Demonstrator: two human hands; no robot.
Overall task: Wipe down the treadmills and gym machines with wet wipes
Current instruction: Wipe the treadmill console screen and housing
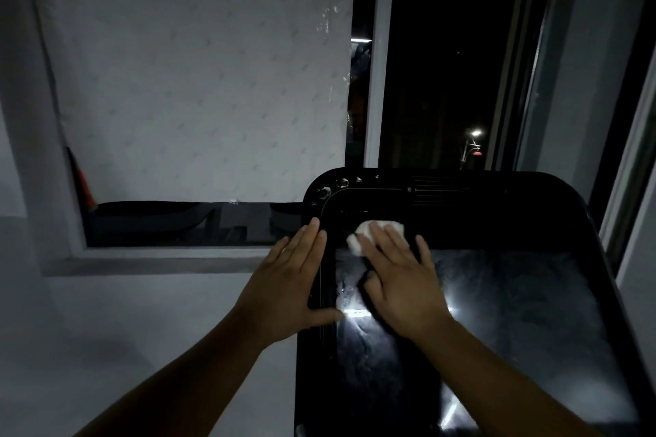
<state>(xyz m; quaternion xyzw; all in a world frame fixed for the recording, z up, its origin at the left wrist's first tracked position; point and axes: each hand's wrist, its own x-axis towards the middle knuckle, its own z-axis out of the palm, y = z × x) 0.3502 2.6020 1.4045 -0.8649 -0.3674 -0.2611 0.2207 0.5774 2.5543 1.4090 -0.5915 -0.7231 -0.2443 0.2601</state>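
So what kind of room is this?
Probably a gym room at night: a black machine console stands by a dark window with a street lamp outside, and the right hand presses a white wipe on it.

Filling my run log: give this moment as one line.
left hand: flat on console frame | right hand: presses wet wipe onto screen

1. The left hand [289, 280] is uncovered, and its knuckles show only dimly in the low light.
2. A small pale glint lies on one of its fingers, too dim to tell whether it is a ring.
3. The right hand [403, 282] is likewise uncovered.
4. The left forearm [177, 376] and the right forearm [497, 376] are bare to the near edge of view.
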